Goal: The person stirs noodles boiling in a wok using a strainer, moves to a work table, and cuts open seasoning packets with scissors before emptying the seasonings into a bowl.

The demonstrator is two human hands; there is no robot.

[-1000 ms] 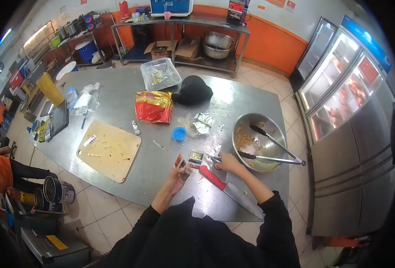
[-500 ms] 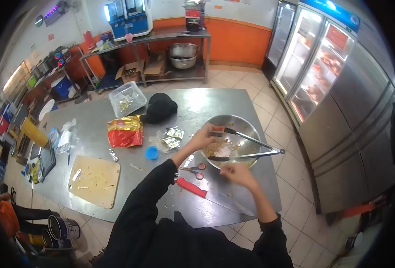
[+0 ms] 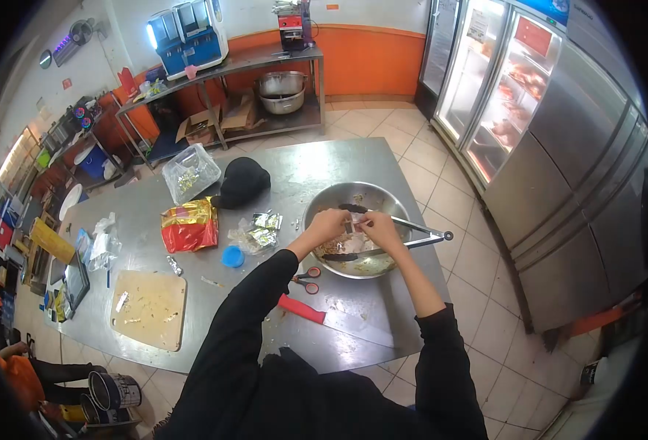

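Note:
Both hands are over the steel bowl, close together. My left hand is closed on one side of a small packet. Fingers of my right hand pinch the packet's other side. Below the hands, chopped bits lie in the bowl, and black-tipped tongs rest across it with their hinge past the right rim. Scissors with orange and black handles lie left of the bowl, partly under my left sleeve. Nearer me is a knife with a red handle, its blade pointing right.
On the steel table are a cutting board, a blue lid, a red and gold bag, a black cap and a plastic tub. A person in orange is at the lower left.
The scissors have left my right hand and lie on the table. My left hand has carried the packet over the bowl, and my right hand has joined it there. The view has shifted right.

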